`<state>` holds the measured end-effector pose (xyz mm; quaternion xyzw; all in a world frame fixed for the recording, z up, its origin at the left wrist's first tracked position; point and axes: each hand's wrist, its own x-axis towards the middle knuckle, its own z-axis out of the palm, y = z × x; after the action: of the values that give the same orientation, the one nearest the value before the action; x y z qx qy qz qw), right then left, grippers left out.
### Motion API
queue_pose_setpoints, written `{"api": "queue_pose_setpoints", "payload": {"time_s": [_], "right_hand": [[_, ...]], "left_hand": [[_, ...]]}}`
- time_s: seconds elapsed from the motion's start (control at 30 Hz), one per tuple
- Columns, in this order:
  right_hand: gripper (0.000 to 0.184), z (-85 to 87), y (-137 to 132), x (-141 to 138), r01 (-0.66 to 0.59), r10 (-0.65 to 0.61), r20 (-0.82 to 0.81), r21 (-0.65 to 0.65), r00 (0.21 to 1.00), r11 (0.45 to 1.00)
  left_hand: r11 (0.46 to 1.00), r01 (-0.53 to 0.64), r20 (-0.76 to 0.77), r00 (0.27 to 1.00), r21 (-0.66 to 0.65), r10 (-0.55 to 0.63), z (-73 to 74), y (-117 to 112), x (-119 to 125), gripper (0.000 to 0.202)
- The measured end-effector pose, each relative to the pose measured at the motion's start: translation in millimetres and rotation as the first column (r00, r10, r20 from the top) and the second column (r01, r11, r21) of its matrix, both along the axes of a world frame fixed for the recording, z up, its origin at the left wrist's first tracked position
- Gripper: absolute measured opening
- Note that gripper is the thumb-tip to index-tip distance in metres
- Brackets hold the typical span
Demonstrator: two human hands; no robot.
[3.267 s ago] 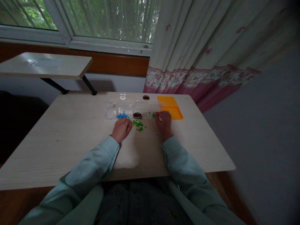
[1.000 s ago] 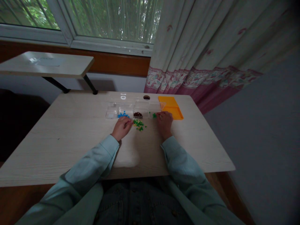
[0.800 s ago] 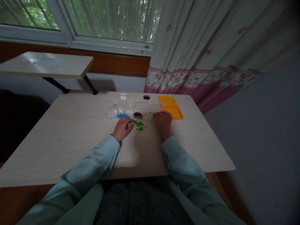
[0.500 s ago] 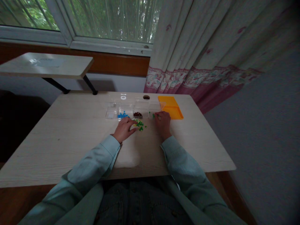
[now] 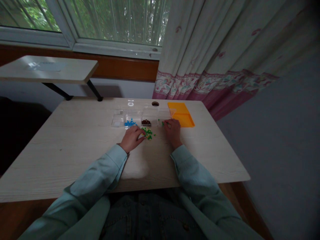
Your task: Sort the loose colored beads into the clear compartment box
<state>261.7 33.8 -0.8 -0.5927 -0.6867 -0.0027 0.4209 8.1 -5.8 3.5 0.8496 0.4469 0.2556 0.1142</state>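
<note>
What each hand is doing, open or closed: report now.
Left hand: open, thumb and forefinger apart at the green and yellow pieces.
Right hand: fingers curled at the clear tray; grip cannot be told.

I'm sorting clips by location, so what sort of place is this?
Probably a study corner in a home or similar room: a desk with a raised shelf, a window behind it, and a floral curtain.

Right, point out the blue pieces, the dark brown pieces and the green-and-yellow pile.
Blue pieces (image 5: pixel 130 123): head view, middle of the cluster.
Dark brown pieces (image 5: pixel 146 122): head view, middle of the heap.
Green-and-yellow pile (image 5: pixel 148 133): head view, green pieces near its middle.
</note>
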Motion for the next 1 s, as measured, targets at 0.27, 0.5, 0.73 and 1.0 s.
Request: {"api": "queue_pose_setpoints", "payload": {"time_s": [0.27,0.5,0.73,1.0], "right_hand": [[0.026,2.6,-1.4,-0.3,-0.012,0.012,-0.02,0.0,1.0,1.0],[0.026,1.7,-0.8,0.1,-0.028,0.027,-0.017,-0.01,0.999,1.0],[0.026,2.1,-0.9,0.6,-0.024,0.023,-0.015,-0.005,1.0,1.0],[0.026,0.4,0.1,0.2,-0.013,0.013,-0.004,0.028,1.0,1.0]], "left_hand": [[0.999,0.027,0.01,1.0,-0.034,-0.026,-0.9,0.7,0.4,0.017],[0.998,0.033,0.004,0.999,-0.054,-0.033,3.9,-0.9,0.7,0.015],[0.998,0.029,0.045,0.999,-0.052,-0.026,2.1,0.6,0.2,0.015],[0.999,0.032,0.15,0.988,0.0,-0.032,-5.0,5.0,-1.8,0.013]]}}
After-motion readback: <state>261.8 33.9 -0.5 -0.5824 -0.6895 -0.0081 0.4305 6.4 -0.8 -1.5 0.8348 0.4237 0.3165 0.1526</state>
